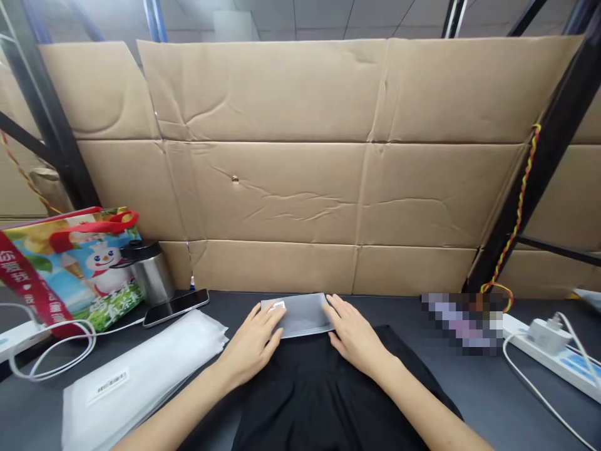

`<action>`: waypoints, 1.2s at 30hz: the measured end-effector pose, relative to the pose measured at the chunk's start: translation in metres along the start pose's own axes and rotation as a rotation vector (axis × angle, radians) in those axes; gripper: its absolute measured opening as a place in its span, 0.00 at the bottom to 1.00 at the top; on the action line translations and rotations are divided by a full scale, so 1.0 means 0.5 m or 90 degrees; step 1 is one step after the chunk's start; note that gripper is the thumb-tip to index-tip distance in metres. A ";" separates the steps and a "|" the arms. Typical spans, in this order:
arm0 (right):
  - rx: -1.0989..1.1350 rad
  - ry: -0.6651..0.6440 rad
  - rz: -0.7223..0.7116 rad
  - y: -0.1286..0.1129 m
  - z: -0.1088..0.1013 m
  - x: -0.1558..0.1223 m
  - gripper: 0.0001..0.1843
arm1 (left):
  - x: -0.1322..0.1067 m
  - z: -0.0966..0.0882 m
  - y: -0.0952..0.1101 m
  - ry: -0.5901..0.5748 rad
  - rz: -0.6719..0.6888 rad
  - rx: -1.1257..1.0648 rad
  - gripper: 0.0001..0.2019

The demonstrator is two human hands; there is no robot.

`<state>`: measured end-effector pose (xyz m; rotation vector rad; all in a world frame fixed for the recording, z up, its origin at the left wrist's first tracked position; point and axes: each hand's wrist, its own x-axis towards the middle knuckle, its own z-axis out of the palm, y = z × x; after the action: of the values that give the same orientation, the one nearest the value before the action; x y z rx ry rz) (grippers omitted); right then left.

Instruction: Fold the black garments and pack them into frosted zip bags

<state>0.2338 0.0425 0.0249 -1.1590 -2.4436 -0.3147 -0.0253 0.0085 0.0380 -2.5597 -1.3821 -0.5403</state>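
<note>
A translucent plastic bag (pixel 300 315) with a small white label is pressed flat at the far edge of a black garment (pixel 328 394), mid-table by the cardboard wall (pixel 300 156). It is pinned by the left hand (pixel 253 346) and right hand (pixel 357 339). Both are spread open, palms down, with nothing clasped, seemingly so the slippery film is steadied at both ends. Whether the bag is filled cannot be told. A stack of frosted bags (pixel 141 369) is laid within left reach. Beyond it a phone (pixel 176 307), a lidded steel flask (pixel 149 270) and a printed tote (pixel 70 269) are seen, the tote's contents hidden. A power strip (pixel 554 351) is set to the right.
</note>
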 end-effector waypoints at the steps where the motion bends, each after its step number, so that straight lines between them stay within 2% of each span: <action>1: 0.011 0.001 -0.038 -0.005 0.004 0.010 0.32 | 0.020 0.009 0.003 -0.017 -0.008 -0.022 0.21; 3: 0.042 -0.022 -0.090 -0.016 0.018 0.028 0.37 | 0.053 0.030 0.003 -0.057 -0.013 -0.062 0.21; 5: 0.073 -0.064 -0.090 -0.022 0.036 0.040 0.37 | 0.072 0.051 -0.002 -0.082 -0.022 -0.085 0.22; 10: 0.115 -0.106 -0.074 -0.022 0.071 0.040 0.32 | 0.065 0.088 -0.021 -0.101 -0.039 -0.105 0.23; 19: 0.049 -0.082 -0.068 -0.025 0.075 0.052 0.26 | 0.063 0.103 -0.031 -0.101 -0.043 -0.106 0.22; 23: 0.010 -0.066 -0.040 -0.040 0.077 0.065 0.24 | 0.065 0.095 -0.011 -0.074 -0.067 -0.085 0.23; 25: -0.014 -0.058 -0.030 -0.043 0.072 0.065 0.23 | 0.060 0.083 0.013 -0.032 -0.050 -0.069 0.25; 28: -0.067 -0.048 0.016 -0.035 0.052 0.055 0.22 | 0.039 0.060 0.050 0.014 0.037 -0.060 0.27; 31: -0.143 -0.031 0.119 -0.002 0.017 0.028 0.21 | 0.009 0.050 0.062 -0.026 0.091 -0.074 0.28; 36: -0.238 -0.021 0.270 0.097 -0.040 -0.058 0.20 | -0.024 0.059 0.035 -0.099 0.086 -0.030 0.26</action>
<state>0.2932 0.0456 0.0308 -1.8086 -2.1428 -0.6391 -0.0100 -0.0008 0.0061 -2.7592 -1.2429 -0.3619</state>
